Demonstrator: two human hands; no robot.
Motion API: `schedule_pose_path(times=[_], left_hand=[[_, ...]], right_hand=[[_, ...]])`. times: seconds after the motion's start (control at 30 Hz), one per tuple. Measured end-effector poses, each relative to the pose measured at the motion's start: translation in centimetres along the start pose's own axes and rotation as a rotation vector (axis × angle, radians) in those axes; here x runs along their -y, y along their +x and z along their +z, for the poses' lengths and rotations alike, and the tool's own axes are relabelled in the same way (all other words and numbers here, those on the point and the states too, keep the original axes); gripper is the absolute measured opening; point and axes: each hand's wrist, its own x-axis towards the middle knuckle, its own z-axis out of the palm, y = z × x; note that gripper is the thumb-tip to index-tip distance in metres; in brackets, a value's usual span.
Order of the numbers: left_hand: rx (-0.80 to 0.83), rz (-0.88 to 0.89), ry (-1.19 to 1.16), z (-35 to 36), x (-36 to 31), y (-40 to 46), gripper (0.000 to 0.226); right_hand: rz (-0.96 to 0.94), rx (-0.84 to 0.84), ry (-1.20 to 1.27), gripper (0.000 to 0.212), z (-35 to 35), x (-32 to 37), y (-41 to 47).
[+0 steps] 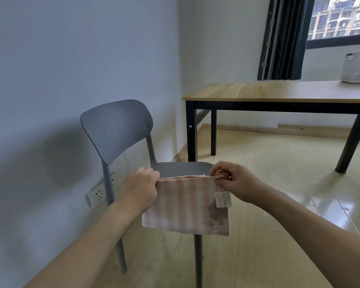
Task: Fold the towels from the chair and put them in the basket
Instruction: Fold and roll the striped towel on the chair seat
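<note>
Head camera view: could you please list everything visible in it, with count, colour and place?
towel: one, pink and white striped with a white label at its right edge, held up by its top corners in front of the chair seat
chair: one, grey, by the left wall
table: one, light wood top on black legs, right rear
basket: one, white and perforated, on the table at the right edge of view
curtain: one, dark, beside the window
window: one, dark frame, top right, buildings outside
wall socket: one, white, low on the left wall behind the chair
left hand: one, grips the towel's top left corner
right hand: one, pinches the towel's top right corner
</note>
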Motion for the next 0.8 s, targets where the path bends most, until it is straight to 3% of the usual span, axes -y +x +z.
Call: schedule_pose_path(times=[0.2,0.37,0.57,0.8], left_hand=[[0.074,0.009,-0.179,0.6,-0.2,-0.4,0.020],[0.155,0.082,-0.138,0.9,0.7,0.5,0.018],[0.316,0.079,0.069,4.3,3.1,4.7,0.025],[0.349,0.063,0.445,13.5,4.1,8.6,0.025]], right_hand=[[-0.044,0.096,-0.337,0.009,0.6,-0.2,-0.2],[0.054,0.175,-0.240,0.017,0.9,-0.8,1.3],[0.142,0.207,-0.231,0.019,2.5,-3.6,6.2],[0.230,0.146,-0.377,0.027,8.2,-9.2,11.2]])
